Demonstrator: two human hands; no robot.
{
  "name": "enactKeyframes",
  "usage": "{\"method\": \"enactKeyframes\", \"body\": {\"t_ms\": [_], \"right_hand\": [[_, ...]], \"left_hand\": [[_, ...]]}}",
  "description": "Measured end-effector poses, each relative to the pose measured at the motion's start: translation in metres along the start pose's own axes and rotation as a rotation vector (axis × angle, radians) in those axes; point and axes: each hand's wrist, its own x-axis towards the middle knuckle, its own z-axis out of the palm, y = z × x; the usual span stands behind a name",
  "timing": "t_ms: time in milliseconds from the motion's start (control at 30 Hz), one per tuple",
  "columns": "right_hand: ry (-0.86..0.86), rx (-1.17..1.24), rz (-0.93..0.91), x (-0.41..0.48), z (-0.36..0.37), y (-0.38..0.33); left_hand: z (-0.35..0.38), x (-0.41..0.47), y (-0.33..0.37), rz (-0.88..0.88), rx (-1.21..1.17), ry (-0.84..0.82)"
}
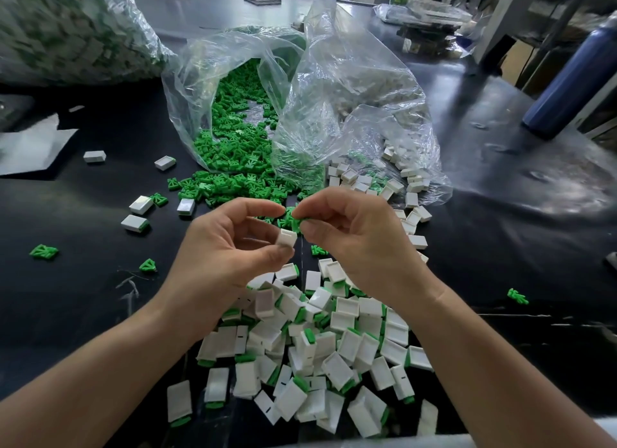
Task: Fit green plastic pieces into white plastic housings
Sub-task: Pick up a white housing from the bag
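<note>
Pile [317,347] below; green piece [298,223] in right grip [360,244]

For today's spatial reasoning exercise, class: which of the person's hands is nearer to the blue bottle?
Right. The right hand, pinching a green piece, lies left of the bottle and nearer the camera; the left hand, holding a housing, is even farther left.

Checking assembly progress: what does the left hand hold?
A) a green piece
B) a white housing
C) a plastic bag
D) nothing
B: the left hand pinches a white housing, while the right hand holds the green piece.
</note>
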Motion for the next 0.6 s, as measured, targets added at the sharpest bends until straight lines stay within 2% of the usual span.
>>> {"method": "enactKeyframes", "body": {"t_ms": [600], "right_hand": [[-0.025,-0.043,0.023,-0.001,0.0051,0.0073]], "left_hand": [[0.0001,-0.0006,0.0039,0.013,-0.005,0.042]]}}
